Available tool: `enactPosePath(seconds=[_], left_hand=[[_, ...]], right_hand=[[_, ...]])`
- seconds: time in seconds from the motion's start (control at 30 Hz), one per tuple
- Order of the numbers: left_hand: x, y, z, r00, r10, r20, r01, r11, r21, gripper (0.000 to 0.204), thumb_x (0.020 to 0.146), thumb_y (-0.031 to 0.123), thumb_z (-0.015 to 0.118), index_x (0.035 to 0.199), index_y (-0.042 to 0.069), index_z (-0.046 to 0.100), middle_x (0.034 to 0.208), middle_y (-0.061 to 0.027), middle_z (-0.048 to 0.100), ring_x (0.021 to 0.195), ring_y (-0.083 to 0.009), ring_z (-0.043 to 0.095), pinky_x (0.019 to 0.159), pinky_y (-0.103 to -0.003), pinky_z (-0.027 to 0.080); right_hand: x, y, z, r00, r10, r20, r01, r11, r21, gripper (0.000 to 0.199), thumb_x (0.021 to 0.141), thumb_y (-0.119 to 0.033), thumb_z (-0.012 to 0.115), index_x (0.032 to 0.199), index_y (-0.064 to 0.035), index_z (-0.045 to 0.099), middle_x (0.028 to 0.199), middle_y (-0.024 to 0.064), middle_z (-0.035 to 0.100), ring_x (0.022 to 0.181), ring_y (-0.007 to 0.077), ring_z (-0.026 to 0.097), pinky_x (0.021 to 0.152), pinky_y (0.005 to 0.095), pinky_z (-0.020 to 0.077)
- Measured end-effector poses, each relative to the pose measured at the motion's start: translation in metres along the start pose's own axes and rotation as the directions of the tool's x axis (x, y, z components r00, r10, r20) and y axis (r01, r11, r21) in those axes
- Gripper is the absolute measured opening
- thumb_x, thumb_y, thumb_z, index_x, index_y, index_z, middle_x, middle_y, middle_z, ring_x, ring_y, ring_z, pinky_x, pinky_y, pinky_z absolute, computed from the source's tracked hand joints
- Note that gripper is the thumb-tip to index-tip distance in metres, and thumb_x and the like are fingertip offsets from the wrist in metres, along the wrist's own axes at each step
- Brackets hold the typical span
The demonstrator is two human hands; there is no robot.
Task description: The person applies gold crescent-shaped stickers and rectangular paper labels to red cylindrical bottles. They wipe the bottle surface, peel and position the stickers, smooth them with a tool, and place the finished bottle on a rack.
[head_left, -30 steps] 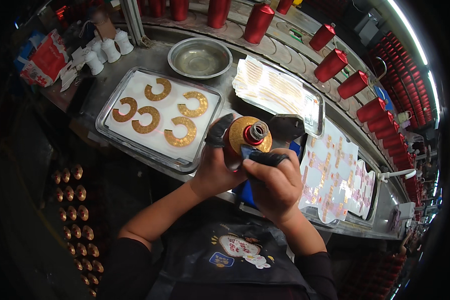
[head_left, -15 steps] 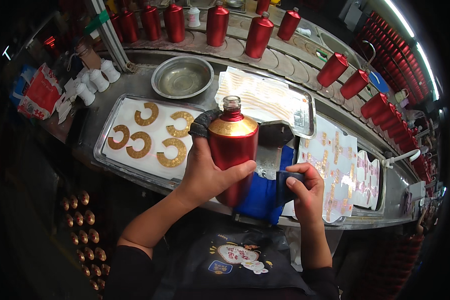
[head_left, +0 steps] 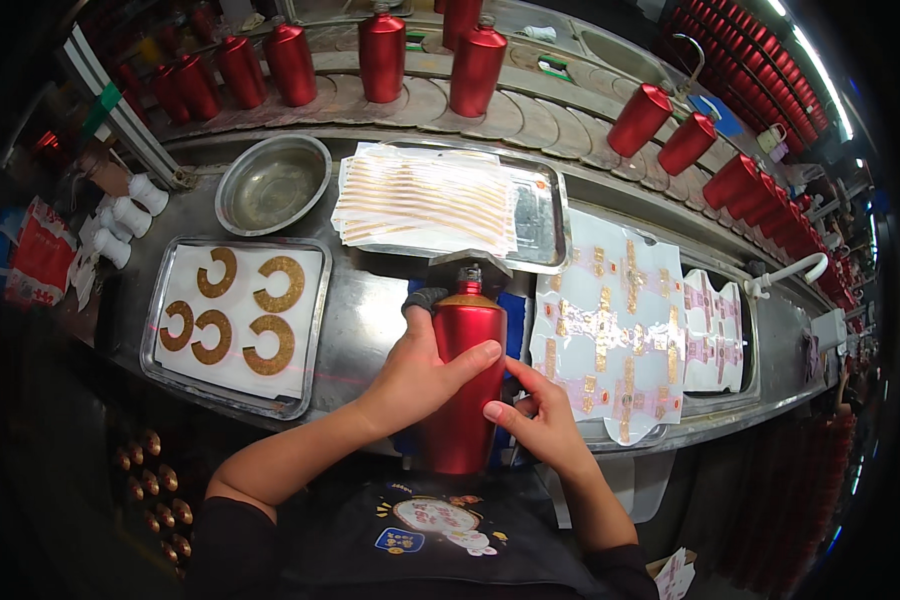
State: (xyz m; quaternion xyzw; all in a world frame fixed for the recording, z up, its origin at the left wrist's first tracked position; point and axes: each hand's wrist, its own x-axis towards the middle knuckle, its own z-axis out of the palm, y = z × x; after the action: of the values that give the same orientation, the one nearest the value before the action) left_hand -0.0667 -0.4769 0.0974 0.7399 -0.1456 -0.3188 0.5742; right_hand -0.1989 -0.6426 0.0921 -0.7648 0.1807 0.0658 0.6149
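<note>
Around the edges

At upper left, a round silver metal basin (head_left: 232, 190) stands near a grey metal post (head_left: 138, 130) with green tape (head_left: 101, 110). Farther left, small waisted white pieces (head_left: 130, 213) cluster near a red-and-white bag (head_left: 42, 250). At right juts a bent white pipe (head_left: 790, 273); at upper right, a hooked metal tap (head_left: 701, 62).

The metal bench (head_left: 355, 320) carries a round basin (head_left: 236, 195), shallow trays (head_left: 537, 228) and several white vessels (head_left: 130, 216).
</note>
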Motion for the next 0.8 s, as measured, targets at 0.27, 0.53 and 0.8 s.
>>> enactPosePath(seconds=[0.27,0.53,0.8], left_hand=[[-0.009,0.024,-0.031,0.961,0.248,-0.126,-0.152,0.847,0.509,0.061,0.090,0.043,0.072,0.115,-0.008,0.052,0.110,-0.0255,0.064,0.097,-0.0330,0.067,0.083,-0.039,0.054],[0.134,-0.043,-0.162,0.758,0.239,-0.607,-0.028,0.942,0.336,0.044,0.080,0.029,0.080,0.089,-0.003,0.052,0.084,-0.0134,0.069,0.068,-0.0241,0.065,0.066,-0.039,0.052],[0.149,-0.058,-0.169,0.767,0.264,-0.585,-0.081,0.944,0.318,0.034,0.078,0.015,0.080,0.087,-0.001,0.051,0.073,-0.0116,0.068,0.067,-0.0247,0.068,0.065,-0.038,0.052]], right_hand=[[0.015,-0.005,-0.016,0.987,0.080,0.139,-0.085,0.996,0.032,0.065,0.089,-0.018,0.075,0.146,-0.0019,0.048,0.101,0.0020,0.063,0.062,0.0013,0.047,0.055,0.0180,0.0387],[0.012,-0.015,-0.014,0.997,0.007,-0.080,0.008,0.984,0.176,0.057,0.089,-0.007,0.072,0.143,-0.0025,0.053,0.095,-0.0031,0.058,0.064,-0.0018,0.047,0.057,0.0155,0.0379],[0.006,-0.027,-0.008,0.993,0.032,-0.116,-0.008,0.978,0.206,0.054,0.089,-0.004,0.069,0.141,0.0007,0.053,0.090,-0.0027,0.057,0.062,-0.0019,0.046,0.057,0.0148,0.0357]])
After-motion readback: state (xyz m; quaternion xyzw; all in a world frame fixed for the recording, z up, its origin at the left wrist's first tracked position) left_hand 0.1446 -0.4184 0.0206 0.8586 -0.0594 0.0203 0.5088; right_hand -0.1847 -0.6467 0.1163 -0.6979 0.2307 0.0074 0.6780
